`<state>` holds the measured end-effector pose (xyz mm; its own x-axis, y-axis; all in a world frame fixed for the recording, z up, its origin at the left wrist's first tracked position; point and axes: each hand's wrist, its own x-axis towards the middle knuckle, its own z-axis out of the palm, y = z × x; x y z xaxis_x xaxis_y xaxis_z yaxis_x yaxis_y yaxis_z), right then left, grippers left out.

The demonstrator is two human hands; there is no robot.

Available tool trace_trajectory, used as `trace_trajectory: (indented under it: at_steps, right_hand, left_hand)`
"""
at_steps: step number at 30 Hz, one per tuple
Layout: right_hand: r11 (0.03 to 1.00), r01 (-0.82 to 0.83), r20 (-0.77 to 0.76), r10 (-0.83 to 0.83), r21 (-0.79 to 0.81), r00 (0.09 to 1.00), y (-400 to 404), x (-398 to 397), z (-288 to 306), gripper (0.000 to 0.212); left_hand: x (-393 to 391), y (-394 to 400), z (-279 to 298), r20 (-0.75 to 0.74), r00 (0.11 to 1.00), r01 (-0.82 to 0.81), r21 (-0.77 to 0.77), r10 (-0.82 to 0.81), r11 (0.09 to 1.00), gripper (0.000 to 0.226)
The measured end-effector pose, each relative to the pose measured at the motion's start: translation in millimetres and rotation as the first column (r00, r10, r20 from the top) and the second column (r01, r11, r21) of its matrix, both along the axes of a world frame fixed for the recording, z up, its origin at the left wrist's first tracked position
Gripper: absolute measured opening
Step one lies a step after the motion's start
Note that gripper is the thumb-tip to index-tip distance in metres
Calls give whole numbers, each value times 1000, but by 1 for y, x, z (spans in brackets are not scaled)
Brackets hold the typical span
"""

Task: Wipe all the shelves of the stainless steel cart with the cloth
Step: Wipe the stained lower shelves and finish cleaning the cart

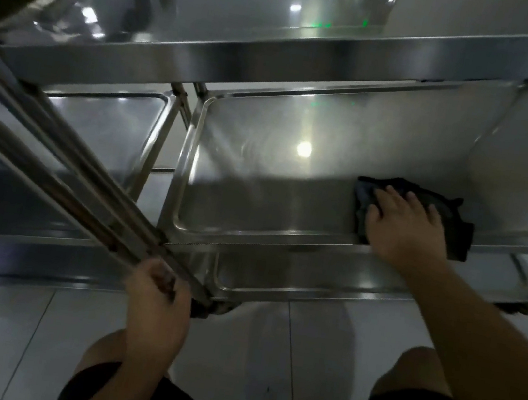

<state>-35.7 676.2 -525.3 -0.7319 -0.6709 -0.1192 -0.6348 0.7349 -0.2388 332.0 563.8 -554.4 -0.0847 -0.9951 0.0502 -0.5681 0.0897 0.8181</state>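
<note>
- At the far left of the frame I see the cart's upright post slanting down from the upper left toward the lower centre.
- My left hand, at lower centre, has its fingers curled around the foot of that post, clenched on it; the forearm rises from the bottom edge.
- In the middle lies the middle shelf of the stainless steel cart, a shiny tray with a lamp reflected in it.
- At right of centre, the dark cloth sits on that shelf near its front rim.
- My right hand lies flat on the cloth, fingers spread and straight, pressing it down; the arm reaches in from the lower right corner.
</note>
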Motion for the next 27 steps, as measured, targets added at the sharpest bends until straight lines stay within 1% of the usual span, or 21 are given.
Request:
trace_trajectory:
  at_steps: [1,2,4,5,7,9,11,13,15,17,19,20,22,23,24,26,27]
  right_hand:
    - [1000,-4,3,4,1,1000,-5,8,2,71]
    - [999,-44,5,44,-3,999,-10,17,4,69]
    - [977,-213,4,214,-17,977,-18,39,6,69]
    - [954,-298,9,299,-28,954,-20,48,6,68]
    - [918,-393,24,394,-43,919,-18,53,8,62]
    - [916,-397,12,399,-57,917,-10,43,9,56]
    - [933,-355,-17,355,-63,935,6,23,8,55]
    - [956,-286,-26,284,-64,958,29,-8,5,54]
    - [979,-195,-46,192,-52,980,61,-49,2,55]
    - [997,-66,-71,63,-50,996,97,-94,0,58]
    - [997,69,-74,-71,-32,995,125,-132,1,61]
    - [994,111,-63,-112,-8,992,132,-144,2,64]
    - [990,139,-32,-138,36,990,124,-146,4,65]
    - [992,119,-35,-118,43,992,113,-137,6,65]
    - [997,61,-57,-58,43,997,99,-122,6,65]
    - [986,-165,-97,167,24,981,62,-82,4,64]
    - [956,-292,-81,292,5,953,39,-63,2,59]
  left_hand:
    - [-7,13,-3,28,996,79,15,-80,997,36]
    - [-18,21,-2,55,983,179,-18,-178,984,37]
    - [-52,24,12,109,931,363,-151,-350,919,36]
    - [-74,20,23,131,904,427,-214,-408,878,34]
    - [-120,9,42,169,870,493,-309,-463,813,33]
    - [-167,0,55,223,859,512,-334,-461,791,35]
    - [-205,-3,56,299,839,536,-304,-455,788,36]
    - [-229,-3,47,388,793,576,-229,-469,785,41]
    - [-235,-3,31,512,726,601,-148,-459,785,50]
    - [-229,-4,16,615,665,604,-110,-424,789,61]
    - [-227,-4,10,649,640,610,-104,-411,785,69]
    - [-227,-4,9,657,633,612,-101,-409,785,71]
    - [-229,-3,9,679,618,613,-98,-398,784,72]
    - [-229,-2,11,687,611,612,-96,-393,785,71]
    - [-229,-1,12,691,609,609,-92,-390,788,70]
    - [-229,3,16,685,617,592,-80,-387,802,69]
    - [-228,4,17,674,628,580,-75,-388,811,69]
